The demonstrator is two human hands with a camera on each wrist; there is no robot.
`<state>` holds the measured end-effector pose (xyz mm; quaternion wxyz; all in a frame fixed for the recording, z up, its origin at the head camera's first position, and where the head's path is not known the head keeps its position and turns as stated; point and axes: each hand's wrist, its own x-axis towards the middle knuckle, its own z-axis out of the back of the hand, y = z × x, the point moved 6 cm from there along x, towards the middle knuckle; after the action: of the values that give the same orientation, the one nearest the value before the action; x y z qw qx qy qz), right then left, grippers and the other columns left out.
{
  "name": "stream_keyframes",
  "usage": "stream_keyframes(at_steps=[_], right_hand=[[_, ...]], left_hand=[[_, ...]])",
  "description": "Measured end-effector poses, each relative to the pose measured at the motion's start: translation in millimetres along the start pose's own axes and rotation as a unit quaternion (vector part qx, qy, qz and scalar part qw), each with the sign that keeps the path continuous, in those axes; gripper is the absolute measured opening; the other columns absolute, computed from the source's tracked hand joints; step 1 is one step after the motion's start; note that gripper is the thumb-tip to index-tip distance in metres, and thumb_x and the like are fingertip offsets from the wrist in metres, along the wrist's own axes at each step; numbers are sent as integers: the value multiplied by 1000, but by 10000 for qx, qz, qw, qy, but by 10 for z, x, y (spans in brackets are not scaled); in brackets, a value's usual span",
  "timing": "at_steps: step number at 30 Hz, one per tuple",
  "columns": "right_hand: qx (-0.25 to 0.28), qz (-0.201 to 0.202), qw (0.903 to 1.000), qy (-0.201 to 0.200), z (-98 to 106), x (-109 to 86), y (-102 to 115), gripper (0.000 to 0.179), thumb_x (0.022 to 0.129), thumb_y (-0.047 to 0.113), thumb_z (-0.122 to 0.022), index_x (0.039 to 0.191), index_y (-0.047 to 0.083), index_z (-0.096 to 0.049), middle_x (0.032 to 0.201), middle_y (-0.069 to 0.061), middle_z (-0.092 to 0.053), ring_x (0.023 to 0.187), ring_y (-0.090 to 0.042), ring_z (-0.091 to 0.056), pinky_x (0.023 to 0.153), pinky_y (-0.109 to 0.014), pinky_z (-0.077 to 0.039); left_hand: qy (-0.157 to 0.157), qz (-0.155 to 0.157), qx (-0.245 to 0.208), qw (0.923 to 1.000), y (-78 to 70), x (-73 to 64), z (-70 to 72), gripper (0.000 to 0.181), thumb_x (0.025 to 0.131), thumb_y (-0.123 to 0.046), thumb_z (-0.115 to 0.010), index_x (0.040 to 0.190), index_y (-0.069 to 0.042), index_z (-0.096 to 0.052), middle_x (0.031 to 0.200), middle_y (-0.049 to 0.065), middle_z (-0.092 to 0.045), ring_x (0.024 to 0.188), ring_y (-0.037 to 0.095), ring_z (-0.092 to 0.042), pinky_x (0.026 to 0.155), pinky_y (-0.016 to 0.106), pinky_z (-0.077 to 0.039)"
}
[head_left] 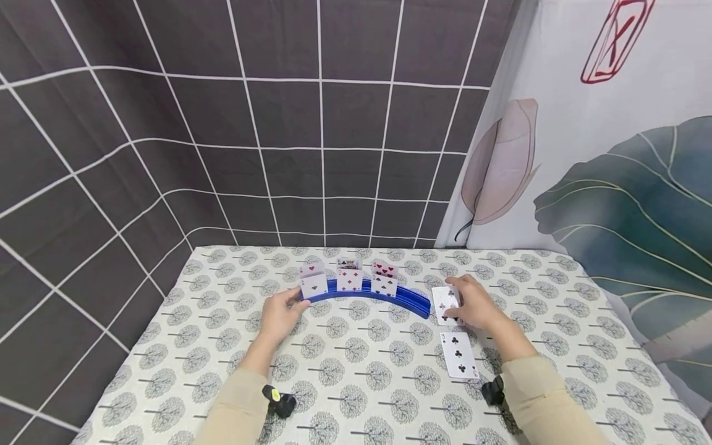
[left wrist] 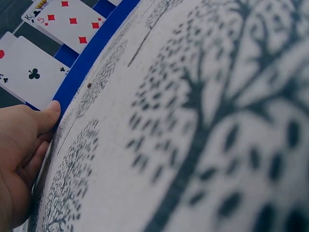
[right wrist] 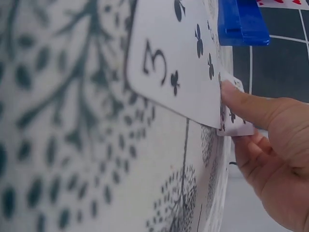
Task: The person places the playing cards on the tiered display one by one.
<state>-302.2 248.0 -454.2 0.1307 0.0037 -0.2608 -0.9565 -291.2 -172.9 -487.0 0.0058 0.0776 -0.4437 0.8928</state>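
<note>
A curved blue card holder (head_left: 356,295) lies on the table with cards standing in its slots. My left hand (head_left: 280,314) grips its left end, the thumb (left wrist: 49,116) on the front edge. Beside that hand stands a card with a single club (head_left: 314,286), a heart card (head_left: 311,269) behind it. A five of diamonds (left wrist: 72,21) stands before a king (head_left: 349,263). Farther right, a club card (head_left: 384,285) fronts a heart card (head_left: 384,269). Right of the holder, my right hand (head_left: 473,303) pinches a club card (head_left: 442,303) between thumb and fingers, near the tabletop.
A three of clubs (head_left: 458,355) lies face up nearer me, below the right hand. The tablecloth (head_left: 356,371) carries a tree print. A dark gridded curtain (head_left: 356,117) hangs behind the table, and a white curtain with large leaves (head_left: 628,204) hangs at the right.
</note>
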Motion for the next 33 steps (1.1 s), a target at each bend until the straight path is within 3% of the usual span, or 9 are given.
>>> stream_keyframes(at_steps=[7,15,22,33], right_hand=[[-80,79,9995,-284,47,-10,-22,57,84,8,-80,133,-8,-56,105,-16,-61,82,-24,-54,74,-46,-55],[90,187,9978,-623,101,-9,1,39,94,8,-70,128,-6,-59,74,-3,-59,65,-15,-53,60,-31,-51],[123,261,9949,-966,173,-27,22,31,98,8,-65,125,-7,-62,68,-1,-58,59,-14,-51,51,-27,-48],[209,622,9870,-1465,263,-20,137,26,98,7,-65,121,-7,-64,71,-6,-66,58,-12,-57,54,-28,-54]], left_hand=[[17,25,20,10000,-8,-3,2,51,91,-21,-77,134,1,-61,122,19,-70,120,39,-63,112,57,-43],[13,86,24,10000,-1,3,-5,52,91,-21,-77,135,1,-61,124,19,-69,120,39,-63,112,56,-43],[14,94,-2,10000,7,8,-7,52,91,-21,-77,135,1,-61,125,19,-68,121,39,-63,112,56,-43],[-10,66,60,10000,13,5,-6,52,90,-20,-77,135,1,-61,123,20,-69,121,41,-62,111,57,-44]])
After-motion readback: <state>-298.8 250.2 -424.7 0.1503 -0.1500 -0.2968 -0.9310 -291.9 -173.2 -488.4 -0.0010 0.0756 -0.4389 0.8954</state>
